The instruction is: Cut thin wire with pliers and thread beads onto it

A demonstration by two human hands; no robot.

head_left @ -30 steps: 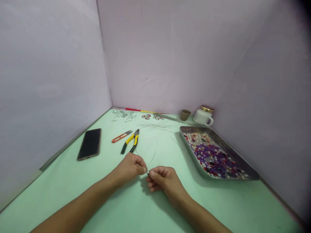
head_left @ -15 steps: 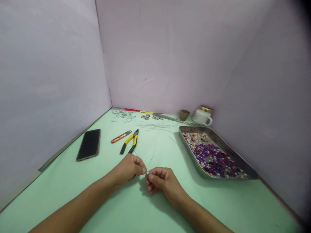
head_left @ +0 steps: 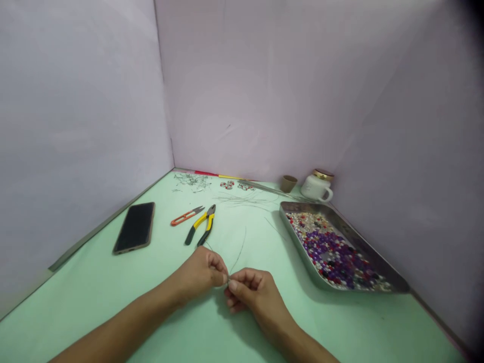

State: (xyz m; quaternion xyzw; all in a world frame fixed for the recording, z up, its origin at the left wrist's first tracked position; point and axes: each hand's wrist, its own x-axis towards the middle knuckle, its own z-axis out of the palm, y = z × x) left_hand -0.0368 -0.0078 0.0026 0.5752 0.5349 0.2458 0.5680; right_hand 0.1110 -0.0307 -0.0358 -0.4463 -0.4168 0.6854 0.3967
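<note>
Fingertip to fingertip, my two hands meet over the green tabletop (head_left: 181,322). My left hand (head_left: 204,272) is closed in a pinch on a thin wire (head_left: 241,250), whose free ends stick up and away from the fingers. My right hand (head_left: 253,292) pinches the same wire close beside the left fingertips. Whatever small piece sits between the fingertips is mostly hidden. Just beyond my left hand lie pliers (head_left: 202,224) with yellow and black handles, and orange thread snips (head_left: 187,216) are to their left.
A metal tray (head_left: 302,252) of mixed beads (head_left: 333,252) stands at the right. A phone (head_left: 134,228) lies at the left. Toward the back are loose wires (head_left: 245,200), beaded pieces (head_left: 227,185), wire scraps (head_left: 192,181), a brown cup (head_left: 288,184) and a lidded white mug (head_left: 316,187).
The view has tilted slightly, so most things sit a little lower. Both hands keep their pinch, with the fingertips closer together. A whitish bit seen between them before is now covered.
</note>
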